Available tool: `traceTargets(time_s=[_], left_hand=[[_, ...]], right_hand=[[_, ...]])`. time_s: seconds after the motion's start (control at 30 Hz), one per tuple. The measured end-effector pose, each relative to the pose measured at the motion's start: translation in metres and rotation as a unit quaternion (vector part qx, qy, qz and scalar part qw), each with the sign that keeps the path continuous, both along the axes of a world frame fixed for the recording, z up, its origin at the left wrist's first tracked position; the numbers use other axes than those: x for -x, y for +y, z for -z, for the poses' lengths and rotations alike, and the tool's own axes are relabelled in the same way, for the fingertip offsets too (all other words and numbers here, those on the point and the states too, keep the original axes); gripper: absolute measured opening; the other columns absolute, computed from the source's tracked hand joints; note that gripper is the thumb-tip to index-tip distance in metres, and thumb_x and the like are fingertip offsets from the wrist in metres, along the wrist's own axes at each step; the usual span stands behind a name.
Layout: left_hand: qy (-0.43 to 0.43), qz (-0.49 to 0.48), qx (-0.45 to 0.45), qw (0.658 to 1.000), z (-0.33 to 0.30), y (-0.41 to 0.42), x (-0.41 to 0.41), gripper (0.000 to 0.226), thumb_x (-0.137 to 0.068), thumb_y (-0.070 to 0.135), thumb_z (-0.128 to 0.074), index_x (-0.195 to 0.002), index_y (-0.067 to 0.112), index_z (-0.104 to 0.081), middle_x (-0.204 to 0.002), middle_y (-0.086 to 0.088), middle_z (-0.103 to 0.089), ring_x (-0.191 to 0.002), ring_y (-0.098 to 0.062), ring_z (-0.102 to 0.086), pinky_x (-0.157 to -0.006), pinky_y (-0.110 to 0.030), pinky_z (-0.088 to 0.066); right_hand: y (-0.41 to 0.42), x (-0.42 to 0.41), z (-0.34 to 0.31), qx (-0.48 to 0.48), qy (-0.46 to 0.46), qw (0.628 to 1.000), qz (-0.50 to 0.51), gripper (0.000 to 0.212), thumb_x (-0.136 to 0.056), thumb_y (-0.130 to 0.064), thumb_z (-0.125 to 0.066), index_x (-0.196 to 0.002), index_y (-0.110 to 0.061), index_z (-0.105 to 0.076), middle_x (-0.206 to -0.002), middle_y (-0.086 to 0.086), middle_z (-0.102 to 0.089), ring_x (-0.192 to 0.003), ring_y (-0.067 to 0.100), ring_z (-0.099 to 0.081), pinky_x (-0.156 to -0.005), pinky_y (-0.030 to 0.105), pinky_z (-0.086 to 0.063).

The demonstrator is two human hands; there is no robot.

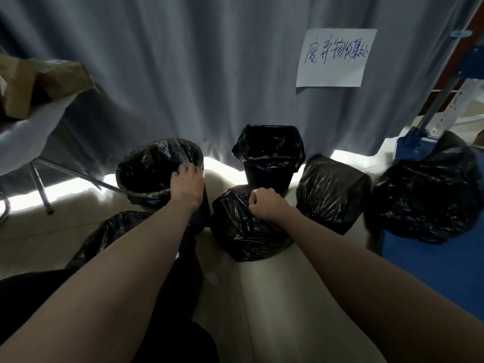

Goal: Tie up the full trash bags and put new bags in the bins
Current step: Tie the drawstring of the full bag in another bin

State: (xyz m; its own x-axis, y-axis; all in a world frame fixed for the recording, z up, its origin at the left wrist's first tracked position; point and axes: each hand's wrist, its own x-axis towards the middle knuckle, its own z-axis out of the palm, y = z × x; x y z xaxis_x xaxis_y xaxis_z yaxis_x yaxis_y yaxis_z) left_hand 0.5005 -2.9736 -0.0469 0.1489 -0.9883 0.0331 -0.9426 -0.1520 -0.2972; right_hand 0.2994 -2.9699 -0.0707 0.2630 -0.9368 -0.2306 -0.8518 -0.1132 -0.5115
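A round bin (146, 163) lined with a black bag stands at centre left. My left hand (187, 180) rests on its right rim, fingers curled over the liner's edge. In front of me a full black trash bag (243, 231) sits on the floor, and my right hand (264, 204) is a closed fist gripping its gathered top. A square bin (269, 153) with a fresh black liner stands behind it by the curtain. Another full black bag (332, 189) lies to the right, and one (125, 231) is partly hidden under my left forearm.
A grey curtain (209, 61) with a handwritten paper sign (336, 57) hangs behind the bins. A large black bag (427, 195) sits on a blue cart (432, 263) at the right. At the left, a white table (28, 132) on metal legs holds a brown paper bag (39, 85).
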Motion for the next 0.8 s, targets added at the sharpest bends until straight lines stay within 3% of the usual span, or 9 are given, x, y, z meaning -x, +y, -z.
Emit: traceTargets(time_s=[0.13,0.23,0.3,0.43,0.6,0.8], left_hand=[[0.012,0.060,-0.037,0.997,0.003,0.007,0.027,0.054,-0.090,0.024,-0.060,-0.139,0.013,-0.042,-0.142,-0.011,-0.040,-0.134,-0.029,-0.035,-0.106,-0.042,-0.035],[0.059,0.072,-0.087,0.992,0.015,0.012,0.053,0.050,-0.089,0.029,-0.063,-0.135,0.014,-0.050,-0.137,-0.008,-0.046,-0.128,-0.027,-0.046,-0.103,-0.042,-0.040],[0.101,0.072,-0.134,0.983,0.029,0.015,0.069,0.065,-0.080,0.032,-0.074,-0.137,0.016,-0.048,-0.137,-0.007,-0.046,-0.126,-0.028,-0.050,-0.100,-0.041,-0.045],[0.120,0.054,-0.217,0.967,0.055,0.014,0.092,0.100,-0.067,0.032,-0.086,-0.147,0.019,-0.028,-0.143,-0.012,-0.034,-0.128,-0.035,-0.048,-0.098,-0.044,-0.048],[0.155,0.049,-0.193,0.968,0.079,0.002,0.104,0.079,-0.079,0.025,-0.076,-0.142,0.014,-0.030,-0.140,-0.016,-0.041,-0.126,-0.036,-0.049,-0.100,-0.044,-0.044],[0.175,0.064,-0.191,0.964,0.097,-0.003,0.114,0.063,-0.085,0.019,-0.068,-0.138,0.010,-0.034,-0.132,-0.015,-0.050,-0.122,-0.037,-0.052,-0.098,-0.045,-0.045]], right_hand=[[0.007,0.009,0.004,0.002,0.022,1.000,-0.004,0.020,-0.085,-0.020,-0.056,-0.101,-0.010,-0.062,-0.106,0.010,-0.059,-0.099,0.031,-0.059,-0.088,0.041,-0.051],[0.012,0.025,0.017,0.001,0.044,0.999,0.005,0.017,-0.086,-0.022,-0.057,-0.095,-0.008,-0.053,-0.100,0.012,-0.054,-0.102,0.036,-0.057,-0.082,0.039,-0.048],[0.015,0.038,0.031,-0.007,0.050,0.999,0.016,0.023,-0.086,-0.019,-0.058,-0.104,-0.007,-0.052,-0.111,0.016,-0.053,-0.108,0.038,-0.055,-0.085,0.041,-0.047],[0.020,0.051,0.062,-0.056,0.074,0.995,0.037,0.057,-0.085,-0.014,-0.064,-0.134,-0.012,-0.036,-0.132,0.019,-0.042,-0.117,0.043,-0.051,-0.093,0.046,-0.045],[0.016,0.055,0.087,-0.101,0.060,0.990,0.080,0.067,-0.083,-0.016,-0.069,-0.137,-0.009,-0.030,-0.129,0.020,-0.051,-0.115,0.041,-0.056,-0.089,0.047,-0.052],[-0.004,0.068,0.096,-0.102,-0.015,0.974,0.200,0.032,-0.089,-0.012,-0.052,-0.118,-0.001,-0.059,-0.123,0.021,-0.058,-0.111,0.040,-0.059,-0.090,0.040,-0.050]])
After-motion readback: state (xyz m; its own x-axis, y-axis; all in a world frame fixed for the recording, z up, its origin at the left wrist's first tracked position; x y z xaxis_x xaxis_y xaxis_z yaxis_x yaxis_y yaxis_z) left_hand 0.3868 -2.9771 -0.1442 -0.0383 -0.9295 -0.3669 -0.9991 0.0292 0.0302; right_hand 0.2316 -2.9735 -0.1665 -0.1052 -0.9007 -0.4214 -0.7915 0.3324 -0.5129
